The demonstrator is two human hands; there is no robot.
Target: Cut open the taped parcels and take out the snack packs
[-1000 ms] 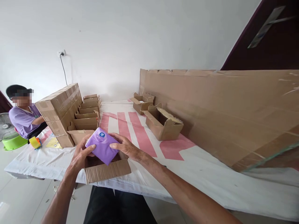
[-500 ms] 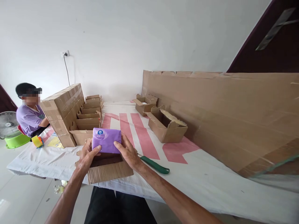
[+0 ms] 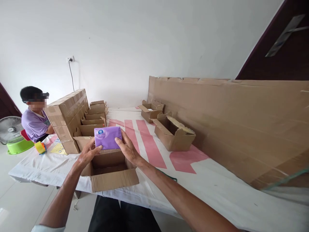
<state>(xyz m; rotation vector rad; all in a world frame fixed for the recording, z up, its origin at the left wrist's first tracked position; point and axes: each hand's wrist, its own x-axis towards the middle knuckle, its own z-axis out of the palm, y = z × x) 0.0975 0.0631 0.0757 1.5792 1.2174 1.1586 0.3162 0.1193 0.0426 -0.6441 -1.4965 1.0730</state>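
Observation:
A purple tissue pack (image 3: 107, 138) with a blue logo is held up between my two hands. My left hand (image 3: 88, 152) grips its left end, thumb on the front. On the right end, my right hand (image 3: 128, 149) closes the same way. Below the pack stands an open cardboard box (image 3: 114, 180) at the table's near edge, its front flap folded outward. The inside looks bare where I can see it. A green handle (image 3: 167, 175) lies right of the box, mostly hidden behind my right forearm.
Taped boxes (image 3: 70, 104) are stacked at the left, with several open boxes (image 3: 95, 112) alongside. Two open cartons (image 3: 173, 133) (image 3: 151, 111) stand by a large cardboard sheet (image 3: 229, 125). A tape roll (image 3: 40, 148) lies near a seated person (image 3: 35, 124).
Both hands have lifted the tissue pack slightly up and left, uncovering more of the box's inside. My right forearm now covers most of the green handle.

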